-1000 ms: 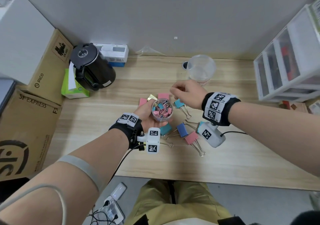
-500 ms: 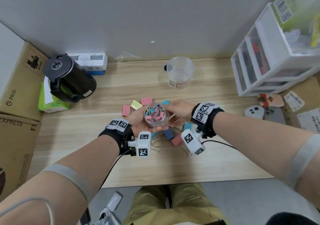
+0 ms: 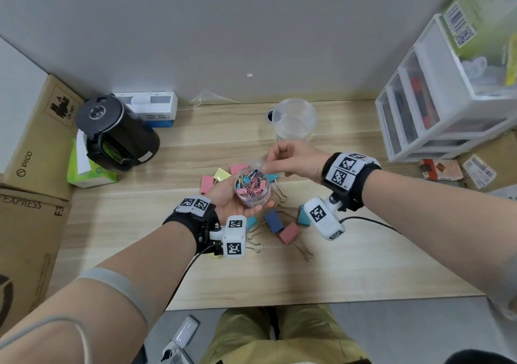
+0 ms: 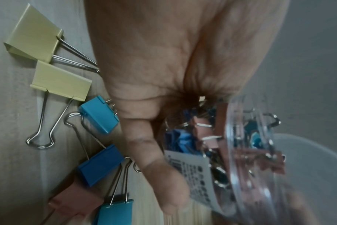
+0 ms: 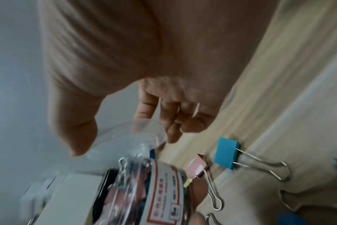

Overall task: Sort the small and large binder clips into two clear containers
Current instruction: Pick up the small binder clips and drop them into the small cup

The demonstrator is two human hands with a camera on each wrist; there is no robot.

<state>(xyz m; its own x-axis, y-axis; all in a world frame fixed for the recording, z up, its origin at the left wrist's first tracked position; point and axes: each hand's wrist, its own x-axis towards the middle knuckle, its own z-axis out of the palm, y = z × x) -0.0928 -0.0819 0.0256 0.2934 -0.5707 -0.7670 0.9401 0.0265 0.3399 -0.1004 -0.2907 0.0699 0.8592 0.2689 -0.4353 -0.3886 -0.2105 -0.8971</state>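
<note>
My left hand (image 3: 237, 205) holds a small clear container (image 3: 253, 187) upright in its palm, just above the table. It is packed with small pink and blue binder clips (image 4: 206, 137). My right hand (image 3: 275, 159) hovers just behind and above it, pinching the container's clear lid (image 5: 129, 137) between thumb and fingers, clear of the rim. Large binder clips lie loose around both hands: pink (image 3: 207, 183), yellow (image 3: 221, 174), navy (image 3: 274, 221), pink (image 3: 289, 232) and teal (image 3: 303, 218). A bigger empty clear container (image 3: 293, 120) stands at the back of the table.
A black kettle (image 3: 117, 137) and a green tissue box (image 3: 89, 173) stand at the left. Cardboard boxes (image 3: 36, 128) line the left edge. A white drawer unit (image 3: 436, 106) fills the right rear. The wooden table (image 3: 363, 274) shows bare wood near its front edge.
My right hand reached the top of the small container, took hold of its lid, and has now lifted it up and back. The left hand kept holding the container.
</note>
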